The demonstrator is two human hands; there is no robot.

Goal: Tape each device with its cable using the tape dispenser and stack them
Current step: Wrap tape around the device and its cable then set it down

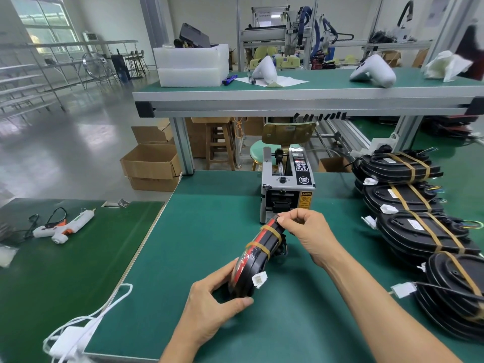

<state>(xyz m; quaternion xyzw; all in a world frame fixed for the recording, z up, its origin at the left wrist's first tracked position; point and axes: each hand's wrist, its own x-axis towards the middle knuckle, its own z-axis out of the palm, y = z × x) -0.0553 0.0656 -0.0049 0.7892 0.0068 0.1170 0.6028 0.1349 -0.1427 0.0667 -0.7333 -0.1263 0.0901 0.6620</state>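
Green bench mat (pixel 209 231) carries tape dispenser (pixel 286 187) and stacked taped devices (pixel 419 231).

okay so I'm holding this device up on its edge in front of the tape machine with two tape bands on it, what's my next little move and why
Probably press down the far tape band with your right hand, whose fingers are pinching right at it, while your left hand steadies the device. Both bands already wrap it, so once that end sticks it looks ready to go onto the taped stacks on your right.

Bright daylight from windows (pixel 44 24) glares off the glossy floor (pixel 86 132); wide-angle distortion bends edges, corners slightly blurred.
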